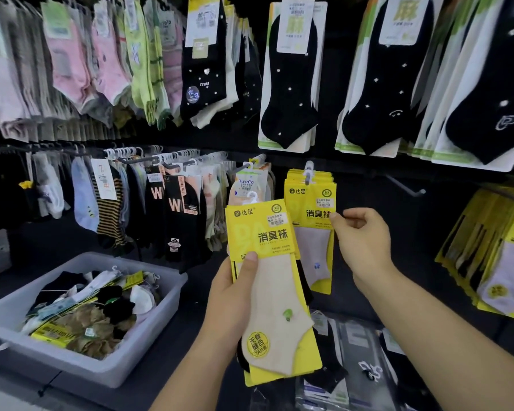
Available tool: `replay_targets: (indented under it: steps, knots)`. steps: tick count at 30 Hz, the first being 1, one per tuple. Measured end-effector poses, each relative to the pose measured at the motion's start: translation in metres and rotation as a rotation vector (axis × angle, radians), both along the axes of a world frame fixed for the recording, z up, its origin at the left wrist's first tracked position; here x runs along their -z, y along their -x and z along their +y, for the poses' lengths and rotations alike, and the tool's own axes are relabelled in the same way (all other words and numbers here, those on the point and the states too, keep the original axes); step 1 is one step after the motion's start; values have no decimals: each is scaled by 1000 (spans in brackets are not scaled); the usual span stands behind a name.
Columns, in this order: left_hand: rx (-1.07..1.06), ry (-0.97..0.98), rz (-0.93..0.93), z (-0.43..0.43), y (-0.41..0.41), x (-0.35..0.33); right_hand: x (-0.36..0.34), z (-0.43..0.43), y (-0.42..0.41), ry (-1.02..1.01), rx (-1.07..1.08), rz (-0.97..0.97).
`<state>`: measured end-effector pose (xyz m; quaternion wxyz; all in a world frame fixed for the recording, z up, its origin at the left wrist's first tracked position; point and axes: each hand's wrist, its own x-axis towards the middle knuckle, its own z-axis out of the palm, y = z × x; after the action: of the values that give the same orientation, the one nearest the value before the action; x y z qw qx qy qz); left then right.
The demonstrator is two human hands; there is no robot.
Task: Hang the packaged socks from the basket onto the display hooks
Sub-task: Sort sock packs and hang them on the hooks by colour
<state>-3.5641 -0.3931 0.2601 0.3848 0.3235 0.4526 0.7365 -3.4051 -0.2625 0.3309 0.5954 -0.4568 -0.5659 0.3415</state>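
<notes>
My left hand [232, 289] grips a small stack of yellow sock packs [275, 292], its thumb pressed on the front pack, which holds a cream sock. Behind and to the right, matching yellow packs [310, 203] hang from a display hook [308, 169]. My right hand [365, 241] pinches the right edge of the front hanging pack with thumb and fingers. The grey basket [149, 330] sits at lower left with several loose sock packs inside.
Rows of hung socks fill the wall above and to the left. A bare hook [407, 186] sticks out to the right of the yellow packs. More yellow packs [493, 253] hang at the far right. Dark packaged socks [353, 351] lie on the shelf below.
</notes>
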Motion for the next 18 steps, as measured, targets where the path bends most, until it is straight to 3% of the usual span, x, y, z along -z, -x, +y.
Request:
replay_targets:
  steps: [5, 8, 14, 18]
  knots:
    - [32, -71, 28, 1, -11, -2, 5, -36, 15, 49, -385, -151]
    - [57, -92, 35, -1, -14, -1, 6, -43, 18, 35, -395, -195]
    - [24, -70, 99, -1, -8, 1, 4, -35, 4, 247, -396, 206]
    - [-36, -40, 120, -3, 8, 3, 0, -27, -10, 103, -197, 271]
